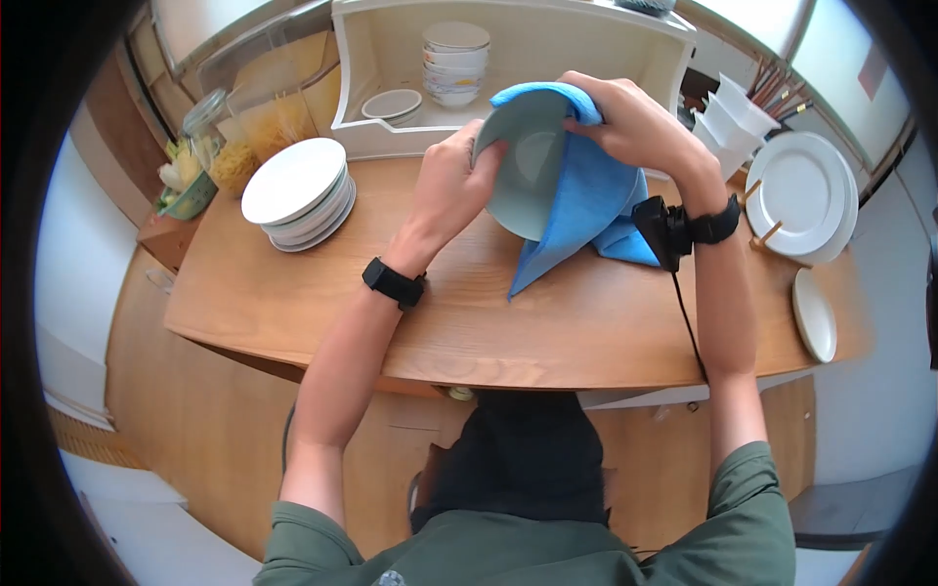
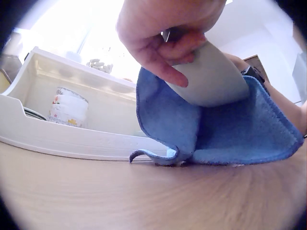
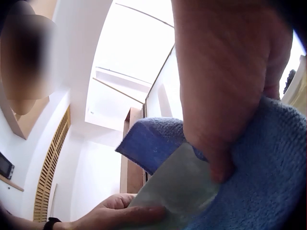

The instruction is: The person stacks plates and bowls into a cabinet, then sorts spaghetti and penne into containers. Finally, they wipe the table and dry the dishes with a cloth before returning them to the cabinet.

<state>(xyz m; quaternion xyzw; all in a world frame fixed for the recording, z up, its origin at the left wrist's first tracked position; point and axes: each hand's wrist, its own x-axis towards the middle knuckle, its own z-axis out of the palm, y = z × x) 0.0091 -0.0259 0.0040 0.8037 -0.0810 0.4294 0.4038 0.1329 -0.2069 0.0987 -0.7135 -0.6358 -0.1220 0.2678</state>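
Observation:
A pale green bowl (image 1: pixel 526 166) is held up tilted over the table, its hollow side facing the head camera. My left hand (image 1: pixel 454 186) grips its left rim, thumb on the inside. A blue cloth (image 1: pixel 576 200) wraps over the right part of the rim and hangs down to the tabletop. Through that cloth my right hand (image 1: pixel 630 122) pinches the rim, with the thumb on the inner side. In the left wrist view the left fingers lie against the outside of the bowl (image 2: pixel 213 79), and the cloth (image 2: pixel 230 129) spreads beneath it.
A stack of plates (image 1: pixel 298 190) stands on the wooden table (image 1: pixel 440 322) at left. Behind is a white shelf (image 1: pixel 391 146) with stacked bowls (image 1: pixel 456 63). To the right, plates (image 1: pixel 796 186) stand in a rack, and a small oval dish (image 1: pixel 813 314) lies near the edge.

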